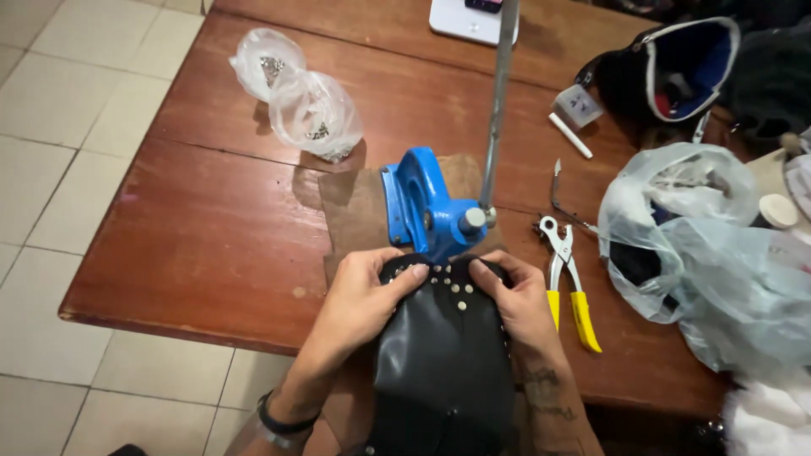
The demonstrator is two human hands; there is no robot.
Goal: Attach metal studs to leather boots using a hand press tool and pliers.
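Both hands are closed on one workpiece. The left hand (359, 291) grips the upper left edge of a black studded leather piece (443, 355), fingers curled over the top and the thumb against its face. The right hand (519, 295) pinches the upper right edge in the same way, fingertips bent over the rim. Neither hand holds anything else.

The leather piece lies at the near edge of the tabletop (211, 228), its lower part hanging past that edge toward the person. Its long axis runs from the person away toward the far edge. Rows of small silver studs show near its top end. That end sits directly in front of a blue hand press (427, 207), touching or just short of the press base; which cannot be told. The press lies straight ahead of both grips, about equally close to each hand. A long grey lever (498, 101) rises from the press toward the far edge.

Just right of the right hand lie yellow-handled pliers (570, 291). Two clear plastic bags of small metal parts (304, 97) rest near the far left corner. A large clear bag of mixed items (701, 245) occupies the right edge, with a black bag with white trim (667, 72) beyond it.
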